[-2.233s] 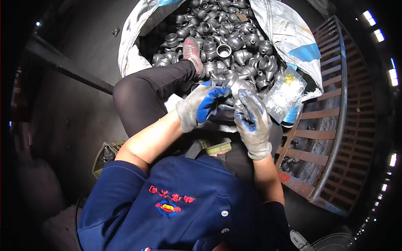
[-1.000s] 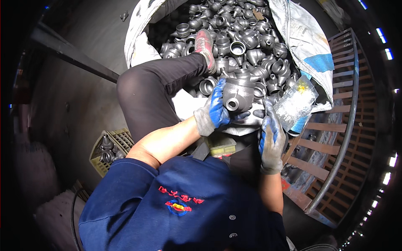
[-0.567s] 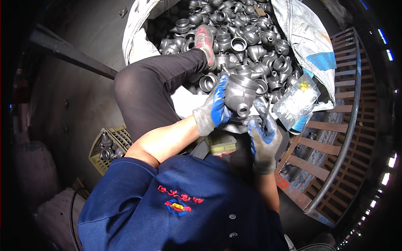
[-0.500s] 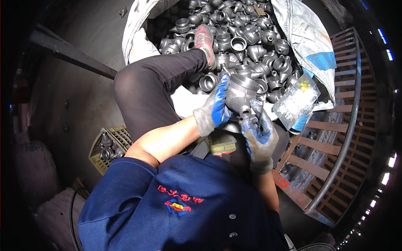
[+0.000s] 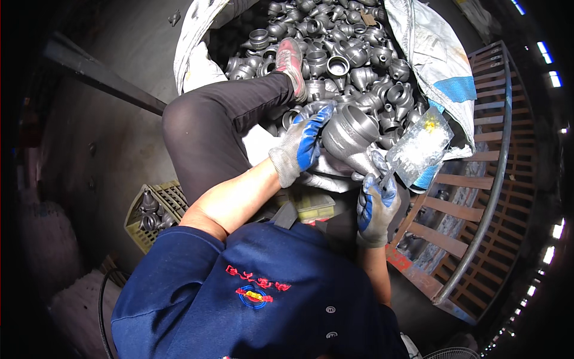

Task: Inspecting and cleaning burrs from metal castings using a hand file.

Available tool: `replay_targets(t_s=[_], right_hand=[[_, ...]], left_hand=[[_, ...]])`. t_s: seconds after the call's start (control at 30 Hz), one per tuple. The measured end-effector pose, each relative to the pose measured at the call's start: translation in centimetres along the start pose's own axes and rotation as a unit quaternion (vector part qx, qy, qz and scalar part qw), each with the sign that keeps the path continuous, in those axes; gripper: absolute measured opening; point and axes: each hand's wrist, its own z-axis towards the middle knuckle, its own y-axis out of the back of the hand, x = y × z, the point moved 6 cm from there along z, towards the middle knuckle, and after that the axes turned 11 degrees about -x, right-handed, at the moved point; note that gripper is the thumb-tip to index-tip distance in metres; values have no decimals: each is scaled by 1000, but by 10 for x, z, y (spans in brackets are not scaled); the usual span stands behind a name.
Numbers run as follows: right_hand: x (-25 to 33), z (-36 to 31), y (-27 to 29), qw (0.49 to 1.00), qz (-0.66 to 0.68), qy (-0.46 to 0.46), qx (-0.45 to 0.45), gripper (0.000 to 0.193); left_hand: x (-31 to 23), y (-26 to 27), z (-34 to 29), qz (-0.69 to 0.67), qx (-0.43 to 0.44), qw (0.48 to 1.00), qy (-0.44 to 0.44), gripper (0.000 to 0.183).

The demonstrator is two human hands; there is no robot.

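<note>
My right hand, in a grey glove with blue coating, grips the narrow neck of a dark grey metal casting. The casting is bulbous, with a wide ringed mouth tilted up and a stem pointing down toward my right wrist. My left hand, gloved alike, lies at the casting's left side, fingers stretched out with the palm facing it. Its fingertips reach close to the mouth's rim; whether they touch is hard to see. Beyond both hands, many similar castings fill a large white sack.
My shoe rests on the castings. A flat scuffed plate lies at the sack's right edge. Right of it stands a metal rack with rust-coloured slats. A yellowish crate with castings is at left, and a dark beam runs toward my knee.
The casting has tilted, its mouth leaning up-left and its stem swinging right. My right hand has shifted slightly right and down with the stem; my left has drawn slightly left, its fingers straighter.
</note>
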Motion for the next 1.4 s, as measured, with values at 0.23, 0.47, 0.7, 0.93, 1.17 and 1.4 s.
replay_targets(t_s=[0.23, 0.47, 0.7, 0.93, 1.17, 1.4], right_hand=[[-22, 12, 22, 995, -81, -56, -20, 37], [-46, 20, 30, 977, 133, -164, -17, 20], [-63, 21, 29, 943, 219, -252, 5, 20], [-70, 19, 35, 952, 160, -256, -43, 25], [-66, 19, 42, 958, 123, -256, -28, 28], [-17, 16, 25, 985, 2, -169, -15, 21]], left_hand=[[-24, -16, -11, -30, 6, 992, 120, 17], [-34, -28, -17, 40, 88, 994, 54, 25], [-45, -44, -25, 18, 194, 981, -3, 25], [-51, -47, -26, 34, 215, 976, -9, 33], [-44, -37, -15, 57, 161, 985, 17, 31], [-40, -19, -15, 117, 15, 990, 79, 23]])
